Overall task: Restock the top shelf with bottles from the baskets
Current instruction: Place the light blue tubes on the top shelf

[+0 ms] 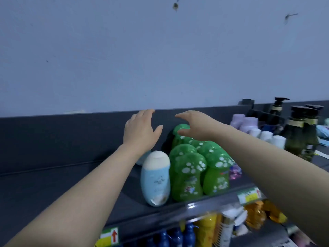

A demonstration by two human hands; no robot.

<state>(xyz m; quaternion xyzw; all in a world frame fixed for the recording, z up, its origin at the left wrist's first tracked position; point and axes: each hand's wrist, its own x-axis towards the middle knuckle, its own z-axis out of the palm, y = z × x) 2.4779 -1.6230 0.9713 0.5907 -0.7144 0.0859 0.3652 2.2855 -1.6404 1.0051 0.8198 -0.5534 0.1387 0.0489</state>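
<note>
While empty, left hand (139, 131) and right hand (195, 126) just above bottles (188, 177).

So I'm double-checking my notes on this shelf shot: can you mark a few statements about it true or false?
1. The left hand and the right hand hold nothing, fingers relaxed. True.
2. The light blue bottle stands to the right of the green bottles. False: it stands to their left, close against the front one.
3. The green bottles have white-spotted caps. True.
4. The dark pump bottle lies on its side at the shelf's left end. False: it stands upright at the far right.
5. Dark blue bottles show on the shelf below. True.
</note>
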